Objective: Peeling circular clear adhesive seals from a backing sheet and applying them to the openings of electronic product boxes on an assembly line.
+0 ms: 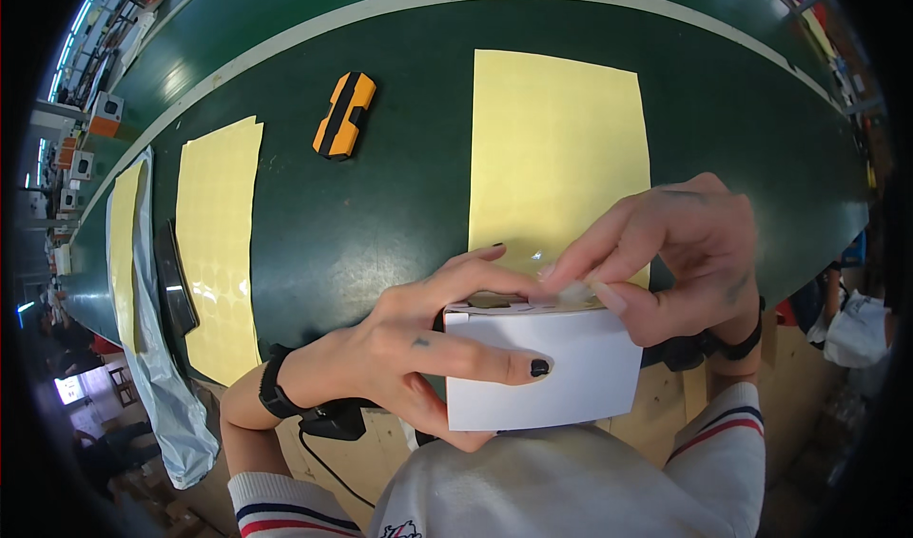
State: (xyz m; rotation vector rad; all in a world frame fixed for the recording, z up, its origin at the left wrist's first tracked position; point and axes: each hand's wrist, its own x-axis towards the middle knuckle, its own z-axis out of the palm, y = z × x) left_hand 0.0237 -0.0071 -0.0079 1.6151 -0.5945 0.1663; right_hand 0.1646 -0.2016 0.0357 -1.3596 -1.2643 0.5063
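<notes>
Close to my body, a white box is gripped by my left hand. Its index finger lies along the box's far top edge, while another finger with a dark nail stretches across the white face. My right hand pinches a small clear sticker between thumb and finger at that same top edge. Part of the sticker is blurred, so I cannot tell how much of it touches the box. Just beyond both hands lies a yellow backing sheet with faint round shapes, its near end partly covered by them.
More yellow sheets lie to the left, beside a black flat object and a silvery plastic bag. An orange and black tool rests on the green table. Other people and small boxes appear at the far left.
</notes>
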